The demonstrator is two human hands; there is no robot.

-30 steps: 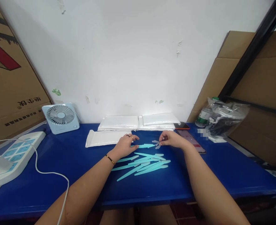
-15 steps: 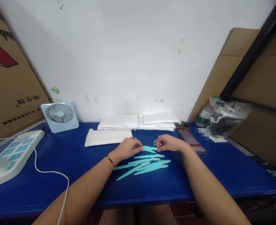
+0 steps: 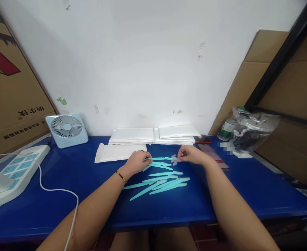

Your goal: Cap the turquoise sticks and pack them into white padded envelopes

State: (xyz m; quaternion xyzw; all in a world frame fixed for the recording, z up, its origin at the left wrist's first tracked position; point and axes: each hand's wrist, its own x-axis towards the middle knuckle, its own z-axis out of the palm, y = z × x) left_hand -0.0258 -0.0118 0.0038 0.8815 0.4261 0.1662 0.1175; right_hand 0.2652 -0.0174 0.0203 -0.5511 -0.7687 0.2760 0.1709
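My left hand pinches the handle end of a turquoise eyebrow razor, which points to the right above the table. Closed at the fingertips, my right hand grips a small translucent cap at the razor's blade end. Whether the cap is on the blade or just beside it I cannot tell. More translucent caps lie under that spot. Several turquoise eyebrow razors are spread on the blue table below my hands, some overlapping. A few others lie close to my left fingers.
White padded packets are stacked along the wall, one nearer packet beside my left hand. A phone lies right of my right hand. A fan, a power strip with a white cable, a bottle and a bagged item stand around.
My left hand has moved a little left and up, now with a razor stretched out from it. My right hand has shifted slightly right and up, and translucent caps show more clearly.
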